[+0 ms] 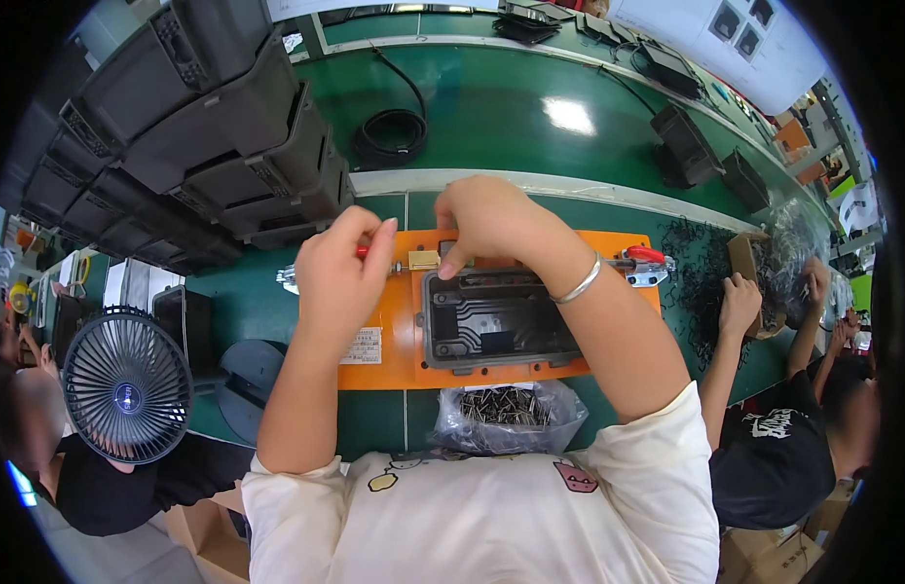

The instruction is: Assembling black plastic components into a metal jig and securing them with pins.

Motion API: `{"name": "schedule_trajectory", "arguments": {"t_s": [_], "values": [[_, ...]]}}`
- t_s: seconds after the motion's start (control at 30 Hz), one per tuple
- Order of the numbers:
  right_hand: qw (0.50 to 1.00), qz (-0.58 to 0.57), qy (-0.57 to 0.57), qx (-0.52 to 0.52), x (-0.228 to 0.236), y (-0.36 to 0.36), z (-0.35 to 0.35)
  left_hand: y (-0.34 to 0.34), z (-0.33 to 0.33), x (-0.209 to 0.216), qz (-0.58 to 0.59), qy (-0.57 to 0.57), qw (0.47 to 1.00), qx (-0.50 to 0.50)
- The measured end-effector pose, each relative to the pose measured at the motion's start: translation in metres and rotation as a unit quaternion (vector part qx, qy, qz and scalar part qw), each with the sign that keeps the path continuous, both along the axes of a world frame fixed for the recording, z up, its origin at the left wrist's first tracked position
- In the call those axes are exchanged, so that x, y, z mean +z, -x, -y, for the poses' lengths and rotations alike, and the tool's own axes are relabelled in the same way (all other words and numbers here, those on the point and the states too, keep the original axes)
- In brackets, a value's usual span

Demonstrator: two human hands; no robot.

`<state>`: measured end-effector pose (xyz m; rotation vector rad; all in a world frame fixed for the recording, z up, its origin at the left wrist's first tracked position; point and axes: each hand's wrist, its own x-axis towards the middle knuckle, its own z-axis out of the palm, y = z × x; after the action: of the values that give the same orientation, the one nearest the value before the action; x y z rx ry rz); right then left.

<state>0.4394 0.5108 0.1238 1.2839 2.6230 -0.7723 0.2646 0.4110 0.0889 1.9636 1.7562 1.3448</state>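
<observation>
An orange fixture plate (394, 331) lies on the green bench before me, with an open black plastic housing (501, 326) set on it. My left hand (343, 263) is closed around the red handle (363, 251) of a toggle clamp at the plate's left end; only a bit of red shows past the fingers. My right hand (486, 222) bends over the housing's far left corner, thumb and fingers curled downward beside a brass block (423, 260). What its fingertips hold is mostly hidden. A second toggle clamp with a red handle (644, 255) sits at the plate's right end.
A bag of screws (506, 407) lies at the near edge. Stacked dark grey crates (228, 136) rise at left, beside a round fan (128, 384). A co-worker's hand (739, 304) is by black parts (701, 282) at right. A coiled black cable (389, 134) lies behind.
</observation>
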Motion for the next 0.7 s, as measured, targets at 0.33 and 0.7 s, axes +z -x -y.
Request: {"name": "schedule_trajectory", "arguments": {"t_s": [0.33,0.7], "values": [[0.925,-0.309,-0.200,-0.100,-0.004,-0.115,0.081,0.054,0.034,0.030,0.039,-0.240,0.927,0.285],[0.624,-0.517,-0.345,-0.474,0.003,-0.208,0.065,-0.043,0.036,0.013,-0.049,0.043,0.996,-0.060]]}}
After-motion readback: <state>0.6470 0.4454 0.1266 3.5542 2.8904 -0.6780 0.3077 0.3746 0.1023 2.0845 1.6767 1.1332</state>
